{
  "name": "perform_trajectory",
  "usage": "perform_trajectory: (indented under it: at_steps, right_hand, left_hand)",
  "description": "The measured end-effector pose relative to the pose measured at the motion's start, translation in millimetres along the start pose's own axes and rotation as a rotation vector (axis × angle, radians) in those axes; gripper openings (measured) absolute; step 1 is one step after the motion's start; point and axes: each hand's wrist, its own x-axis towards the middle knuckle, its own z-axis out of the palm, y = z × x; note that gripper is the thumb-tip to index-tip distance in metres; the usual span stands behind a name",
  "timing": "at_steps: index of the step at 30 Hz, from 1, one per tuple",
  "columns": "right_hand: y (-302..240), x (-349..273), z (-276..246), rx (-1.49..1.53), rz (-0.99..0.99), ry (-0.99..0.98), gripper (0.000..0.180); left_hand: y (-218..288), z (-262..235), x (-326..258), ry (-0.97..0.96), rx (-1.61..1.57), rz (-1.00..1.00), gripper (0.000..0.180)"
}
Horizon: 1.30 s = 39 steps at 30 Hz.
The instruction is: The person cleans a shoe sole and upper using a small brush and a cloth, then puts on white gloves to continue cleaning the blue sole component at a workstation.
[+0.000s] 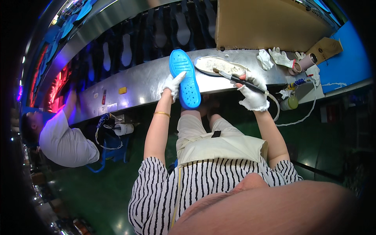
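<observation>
My left hand (171, 86), in a white glove, grips a bright blue shoe sole (188, 84) by its left edge, the thumb lying over its face. The sole is tilted up over the bench's front edge, its rows of small holes showing. My right hand (254, 95), in a white glove with bare fingertips, is closed around the black handle of a brush (250, 85) with a pale hose at its rear end. The brush's tip touches or hovers just over a whitish, sole-shaped piece (211, 65) with brown smears, lying on the metal bench; I cannot tell which.
Dark sole shapes line the conveyor (154, 33) behind the metal bench (137, 84). A cardboard box (270, 25) stands at the back right, near white gloves (280, 57) and a spool (307, 61). A co-worker (66, 137) works at the far left. A jar (290, 103) hangs below the bench edge.
</observation>
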Motion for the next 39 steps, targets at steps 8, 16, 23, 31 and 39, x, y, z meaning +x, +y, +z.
perform_trajectory:
  at_steps: [8,16,23,31,39]
  right_hand:
    - [4,-7,5,-0.171,-0.196,0.103,0.022]
    - [13,-7,10,-0.335,-0.339,0.083,0.024]
    - [9,-7,10,-0.337,-0.403,0.009,0.025]
    - [-4,-5,13,-0.554,-0.617,-0.055,0.032]
    - [1,-5,15,-0.459,-0.527,0.057,0.023]
  left_hand:
    - [11,77,-51,0.198,0.737,0.613,0.026]
    - [17,125,-91,-0.208,-0.002,0.263,0.027]
    - [18,121,-82,-0.182,0.163,0.292,0.025]
    - [23,119,-81,-0.148,0.439,0.333,0.022]
    - [14,141,-105,-0.109,0.278,0.489,0.011]
